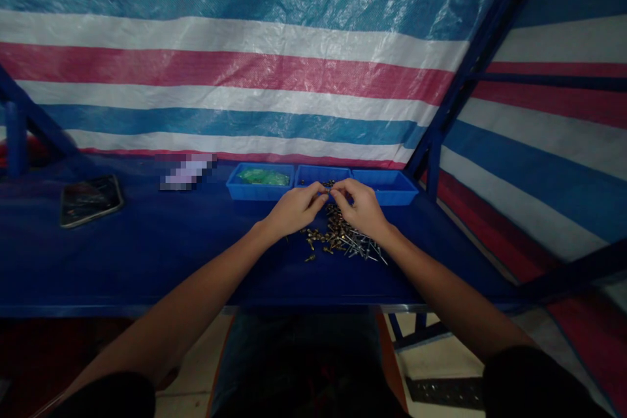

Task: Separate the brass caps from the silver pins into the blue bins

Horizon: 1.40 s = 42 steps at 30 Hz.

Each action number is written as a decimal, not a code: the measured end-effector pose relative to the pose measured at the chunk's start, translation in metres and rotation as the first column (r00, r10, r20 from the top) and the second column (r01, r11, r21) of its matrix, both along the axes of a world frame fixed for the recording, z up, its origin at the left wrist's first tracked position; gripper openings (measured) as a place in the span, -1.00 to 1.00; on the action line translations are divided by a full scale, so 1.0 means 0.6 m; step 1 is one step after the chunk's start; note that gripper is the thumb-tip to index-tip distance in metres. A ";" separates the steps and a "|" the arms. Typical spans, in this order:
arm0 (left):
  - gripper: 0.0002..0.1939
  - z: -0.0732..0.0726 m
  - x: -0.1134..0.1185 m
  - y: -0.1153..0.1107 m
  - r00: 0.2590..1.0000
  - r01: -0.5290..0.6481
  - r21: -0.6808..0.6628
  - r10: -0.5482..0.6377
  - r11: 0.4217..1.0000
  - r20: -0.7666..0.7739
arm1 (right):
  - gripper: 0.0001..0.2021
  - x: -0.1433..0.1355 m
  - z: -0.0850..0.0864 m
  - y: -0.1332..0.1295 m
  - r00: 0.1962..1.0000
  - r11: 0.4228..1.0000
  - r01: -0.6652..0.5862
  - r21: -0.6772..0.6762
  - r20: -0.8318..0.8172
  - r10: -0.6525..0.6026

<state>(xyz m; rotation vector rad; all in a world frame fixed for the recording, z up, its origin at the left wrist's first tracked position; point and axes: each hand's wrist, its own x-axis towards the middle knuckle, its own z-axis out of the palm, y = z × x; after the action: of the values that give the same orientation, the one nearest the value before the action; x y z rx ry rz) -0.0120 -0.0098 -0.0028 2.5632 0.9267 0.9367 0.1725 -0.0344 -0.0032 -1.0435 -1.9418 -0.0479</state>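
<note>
My left hand (298, 209) and my right hand (360, 206) meet fingertip to fingertip, both closed in a pinch. Whatever lies between the fingers is too small to make out. Just behind them stands the middle blue bin (321, 172), with a few small brassy pieces in it. On the table below the hands lies a loose pile of small brass-coloured fasteners (337, 225). Longer silvery pins (365, 248), which look like rivets or screws, are heaped at the pile's right side, partly behind my right hand.
A left blue bin (255, 193) holds a green plastic bag (264, 176); a right blue bin (396, 196) stands at the other end of the row. A phone (91, 201) and a blurred pale item (189, 172) lie on the blue table (161, 261). Striped sheeting (235, 72) hangs behind.
</note>
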 end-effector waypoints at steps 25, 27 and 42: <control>-0.80 -0.006 -0.025 0.021 0.928 0.206 -0.201 -0.257 0.958 -0.270 | -0.84 0.005 -0.010 0.006 0.993 0.997 0.054 -0.054 0.103 -0.048; -0.80 -0.002 -0.024 0.020 0.933 0.200 -0.162 -0.238 0.966 -0.271 | -0.84 0.006 -0.011 0.005 0.994 0.997 0.043 -0.070 0.106 -0.035; -0.88 0.022 -0.023 0.023 0.907 0.363 -0.402 -0.221 0.841 0.358 | -0.93 -0.007 -0.003 -0.013 0.982 0.980 -0.151 0.132 0.130 0.134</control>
<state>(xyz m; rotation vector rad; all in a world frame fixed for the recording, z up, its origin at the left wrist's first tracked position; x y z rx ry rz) -0.0258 0.0040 0.0106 2.0117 0.5563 0.8551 0.1685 -0.0424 -0.0049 -0.8219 -2.0850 -0.1688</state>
